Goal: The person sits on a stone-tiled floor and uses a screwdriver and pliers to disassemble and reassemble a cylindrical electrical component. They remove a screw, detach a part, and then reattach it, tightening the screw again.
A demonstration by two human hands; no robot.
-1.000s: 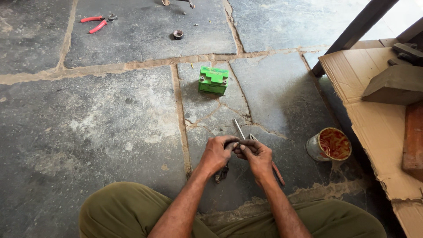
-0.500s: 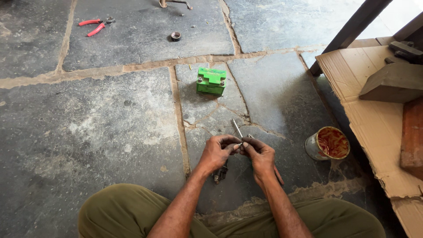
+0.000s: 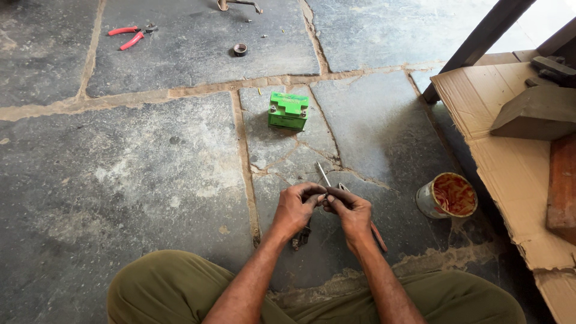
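I sit cross-legged on a stone floor in olive trousers. My left hand [image 3: 296,210] and my right hand [image 3: 352,213] meet in front of me, and their fingertips pinch a small dark part [image 3: 323,197] between them. A dark piece [image 3: 302,236] hangs just below my left wrist. A thin screwdriver [image 3: 323,174] with a reddish handle runs under my hands, its metal shaft pointing away from me. Whether a hand holds it I cannot tell.
A green box-shaped battery [image 3: 288,110] stands ahead on the floor. A tin with red contents [image 3: 448,196] sits to the right, next to cardboard [image 3: 510,162] bearing blocks. Red-handled pliers [image 3: 129,36] and a small metal ring [image 3: 240,49] lie farther off.
My fingers have drawn closer together around the small part. The hands stay in the same spot and the view has shifted slightly.
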